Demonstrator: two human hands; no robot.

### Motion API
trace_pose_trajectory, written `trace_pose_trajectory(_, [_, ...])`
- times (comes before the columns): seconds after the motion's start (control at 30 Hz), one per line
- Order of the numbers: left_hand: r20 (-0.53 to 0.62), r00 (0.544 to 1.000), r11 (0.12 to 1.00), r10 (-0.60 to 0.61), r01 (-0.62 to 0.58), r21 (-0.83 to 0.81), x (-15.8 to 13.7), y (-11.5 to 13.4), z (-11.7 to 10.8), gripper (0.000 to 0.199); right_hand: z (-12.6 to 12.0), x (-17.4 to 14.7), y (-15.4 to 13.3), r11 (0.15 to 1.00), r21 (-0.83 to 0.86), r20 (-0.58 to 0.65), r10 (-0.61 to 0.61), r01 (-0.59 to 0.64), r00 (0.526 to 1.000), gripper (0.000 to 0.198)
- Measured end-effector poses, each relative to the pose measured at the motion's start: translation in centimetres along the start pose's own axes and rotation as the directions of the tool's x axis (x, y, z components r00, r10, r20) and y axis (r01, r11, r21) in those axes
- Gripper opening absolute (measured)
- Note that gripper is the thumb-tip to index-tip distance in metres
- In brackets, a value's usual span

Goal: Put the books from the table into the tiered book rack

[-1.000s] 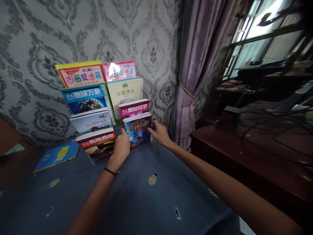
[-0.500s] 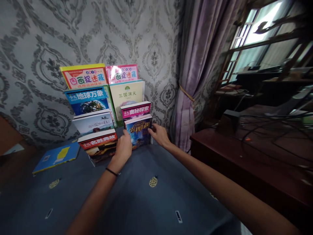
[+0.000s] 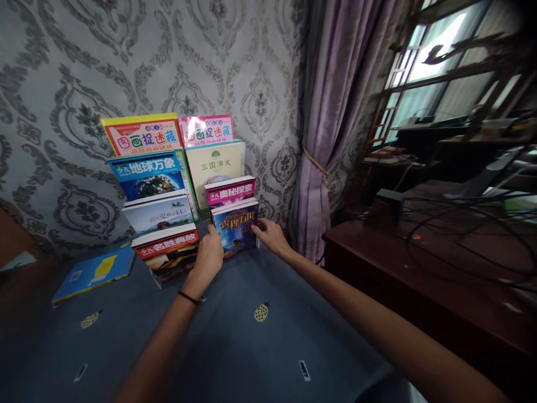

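One dark-blue book [image 3: 235, 238] w/ gold title stands near-upright at the ctr of the frame, btwn the person's two hands. R hand [image 3: 272, 236] pinches its right edge, thumb on the front cover near the side, other fingers mostly out of sight behind. L hand [image 3: 208, 252], w/ a thin black band [image 3: 188, 297] at the wrist, is curled against the left edge; its back hides the fingers, so can't tell how tightly they close. Directly behind that, a bit higher, is a pink-purple book [image 3: 231, 193], then a cream book [image 3: 218, 162], then a tall pink book [image 3: 205, 131] vs. the wall. To the left, left of ctr, a 2nd stepped column, front to back: red-topped book [image 3: 170, 252] just beside L hand, pale landscape book [image 3: 159, 214], blue globe book [image 3: 149, 174], yellow-edged book [image 3: 142, 134]. Whatever props them is mostly hidden. Further out, mid-left of frame, a bright-blue book [image 3: 94, 274] lies flat, apart from the rest. All on a dark blue-grey cloth [image 3: 218, 341] w/ pineapple print, filling lower ctr. Bkgd: grey patterned wall [image 3: 260, 56] across the top; lilac curtain [image 3: 323, 106] right of ctr, tied w/ a gold cord [image 3: 314, 161]; dark-red desk [image 3: 415, 280] at right; bright window [image 3: 440, 47], upper right.
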State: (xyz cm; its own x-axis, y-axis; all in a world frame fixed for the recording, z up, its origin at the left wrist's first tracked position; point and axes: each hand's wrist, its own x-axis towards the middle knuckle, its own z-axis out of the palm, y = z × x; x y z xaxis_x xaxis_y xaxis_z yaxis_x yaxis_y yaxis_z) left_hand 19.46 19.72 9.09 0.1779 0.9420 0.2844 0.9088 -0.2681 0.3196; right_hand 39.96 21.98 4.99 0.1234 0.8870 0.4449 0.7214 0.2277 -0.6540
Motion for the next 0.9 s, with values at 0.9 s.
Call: trace_pose_trajectory(0.9, [-0.028,0.997,0.932,0.068,-0.074,-0.355,-0.4,-3.4,2.1,0.038,-0.2,1.8,0.3,0.905,0.419,-0.047,-0.062,0.076,0.997,0.048])
